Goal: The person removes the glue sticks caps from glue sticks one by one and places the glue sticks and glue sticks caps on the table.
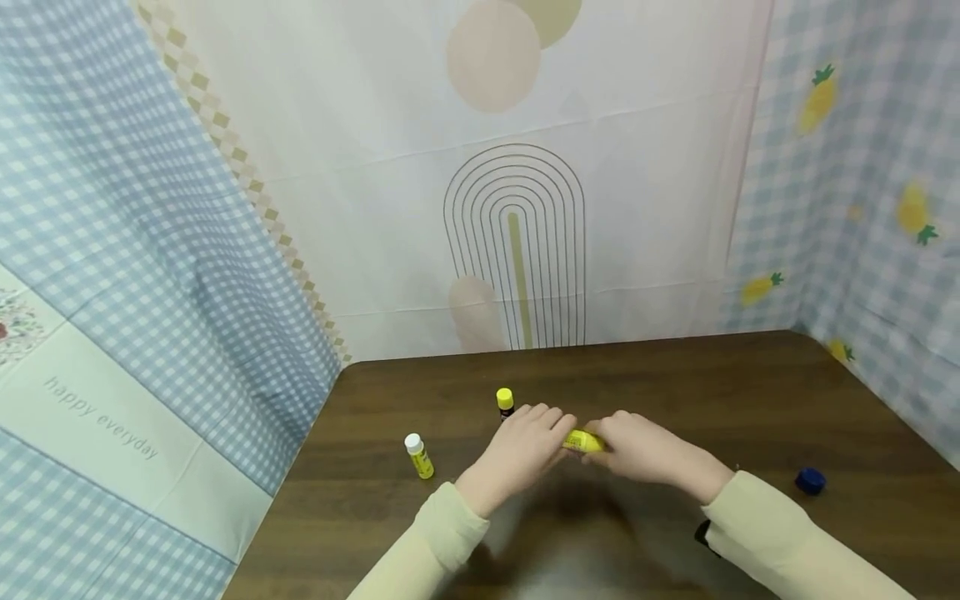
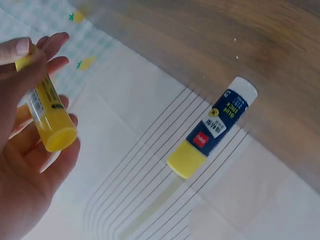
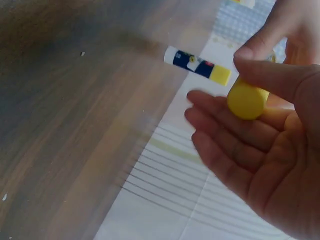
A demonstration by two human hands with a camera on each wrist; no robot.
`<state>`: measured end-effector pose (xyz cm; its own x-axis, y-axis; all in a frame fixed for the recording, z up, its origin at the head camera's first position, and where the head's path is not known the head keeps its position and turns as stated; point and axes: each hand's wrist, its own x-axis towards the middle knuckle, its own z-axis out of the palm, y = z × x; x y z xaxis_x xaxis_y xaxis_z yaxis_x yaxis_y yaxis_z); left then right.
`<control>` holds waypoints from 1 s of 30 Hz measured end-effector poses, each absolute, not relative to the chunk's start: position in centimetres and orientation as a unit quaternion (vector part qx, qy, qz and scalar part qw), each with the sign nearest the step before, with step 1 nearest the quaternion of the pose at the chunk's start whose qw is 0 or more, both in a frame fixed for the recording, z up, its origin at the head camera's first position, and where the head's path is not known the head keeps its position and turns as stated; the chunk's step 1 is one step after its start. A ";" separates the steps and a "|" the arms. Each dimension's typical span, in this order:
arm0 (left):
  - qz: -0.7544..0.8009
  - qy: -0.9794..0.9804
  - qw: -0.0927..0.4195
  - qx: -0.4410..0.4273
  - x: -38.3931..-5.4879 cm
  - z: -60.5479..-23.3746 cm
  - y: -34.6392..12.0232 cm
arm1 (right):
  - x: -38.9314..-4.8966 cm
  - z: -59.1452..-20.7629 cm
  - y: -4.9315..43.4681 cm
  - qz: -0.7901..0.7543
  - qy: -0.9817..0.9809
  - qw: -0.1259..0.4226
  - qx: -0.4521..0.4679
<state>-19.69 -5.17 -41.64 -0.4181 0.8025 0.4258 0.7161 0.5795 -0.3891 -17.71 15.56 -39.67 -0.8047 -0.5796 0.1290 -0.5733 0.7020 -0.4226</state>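
Observation:
Between my two hands is a yellow glue stick (image 1: 583, 442), lying sideways above the table. The left hand (image 1: 527, 446) grips one end, thumb and fingers around the barrel. At the other end my right hand (image 1: 637, 447) pinches the tube between thumb and index finger; its remaining fingers extend loosely in the right wrist view. A round yellow end (image 3: 248, 101) of the tube shows there below the thumb. Just beyond the left hand stands a navy glue stick (image 2: 216, 125) with a yellow cap and white base, its lower part hidden in the head view.
A yellow glue stick with a white cap (image 1: 418, 457) stands to the left on the brown table (image 1: 360, 533). Far right lies a dark blue cap (image 1: 810, 481). A patterned cloth (image 1: 390, 242) hangs behind the table, with checked cloth at both sides.

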 end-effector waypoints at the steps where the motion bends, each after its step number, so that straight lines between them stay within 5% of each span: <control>1: 0.085 -0.829 0.319 -0.451 -19.6 -41.6 -5.2 | -17.9 -39.6 15.7 -0.238 0.921 0.013 -0.309; 6: 0.149 -0.804 0.372 -0.438 -19.1 -41.8 -5.1 | -18.2 -39.7 15.5 -0.233 0.923 -0.011 -0.306; 12: 0.150 -0.826 0.334 -0.428 -18.6 -42.1 -5.2 | -17.5 -40.7 14.5 -0.166 0.934 -0.088 -0.304; 17: 0.072 -0.862 0.235 -0.442 -19.3 -42.0 -5.7 | -17.2 -42.0 14.1 -0.091 0.909 -0.207 -0.349; 24: -0.136 -0.889 0.016 -0.436 -21.4 -41.0 -7.1 | -17.6 -44.1 13.9 0.028 0.837 -0.375 -0.398; 27: -0.134 -0.890 0.004 -0.435 -21.6 -41.3 -7.2 | -17.5 -44.0 13.6 0.017 0.859 -0.341 -0.382; 30: -0.044 -0.880 0.095 -0.463 -21.0 -41.7 -6.8 | -17.4 -42.9 13.6 -0.066 0.915 -0.195 -0.346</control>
<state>-21.01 -6.80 -41.73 -0.5537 0.8060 0.2092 0.8230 0.5680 -0.0101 -17.36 13.63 -42.93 -0.6840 -0.6084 0.4024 -0.6598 0.7513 0.0144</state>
